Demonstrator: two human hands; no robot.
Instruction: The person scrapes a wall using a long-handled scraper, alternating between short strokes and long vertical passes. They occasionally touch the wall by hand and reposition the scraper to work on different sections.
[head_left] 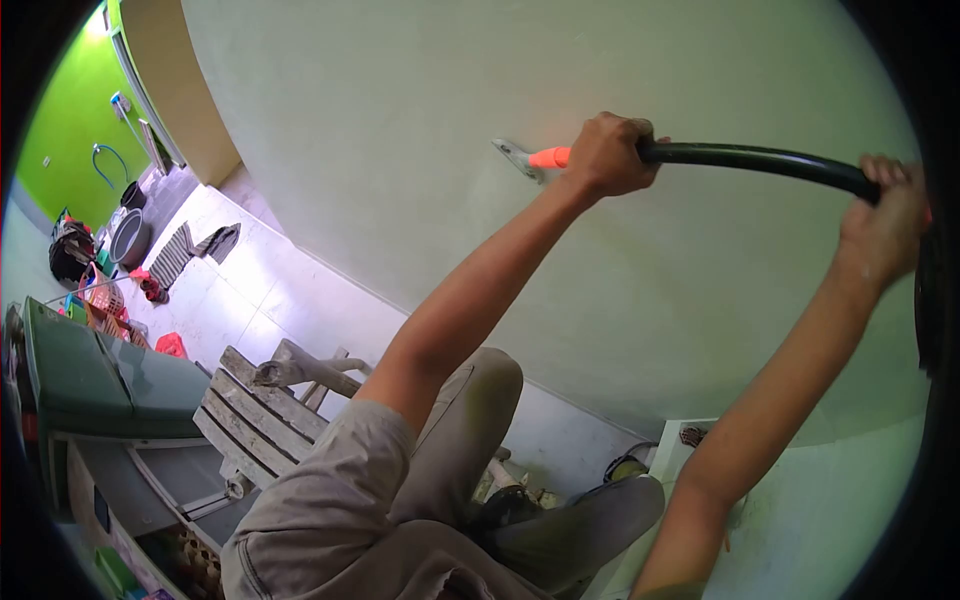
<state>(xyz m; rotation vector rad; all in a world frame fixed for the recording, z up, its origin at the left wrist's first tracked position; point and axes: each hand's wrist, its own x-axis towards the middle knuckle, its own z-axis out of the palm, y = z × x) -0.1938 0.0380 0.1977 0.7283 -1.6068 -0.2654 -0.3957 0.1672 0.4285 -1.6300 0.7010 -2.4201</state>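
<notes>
My left hand (612, 155) is closed around a long-handled scraper (765, 157), near its orange neck. The scraper's flat greyish head (517, 158) lies against the pale wall (420, 110), and its black shaft looks curved through the lens. Farther along the shaft, close to the right edge of view, my right hand (885, 225) is wrapped around it. A bit of orange-red shows beyond that hand. Both arms are raised and stretched toward the wall.
Below left stands a worn slatted wooden chair (262, 405), beside a green cabinet-like appliance (85, 370). Farther off on the tiled floor lie a striped cloth (172, 257), a grey basin (130, 238) and a pink basket (102, 290). A pale ledge (665, 455) sits below right.
</notes>
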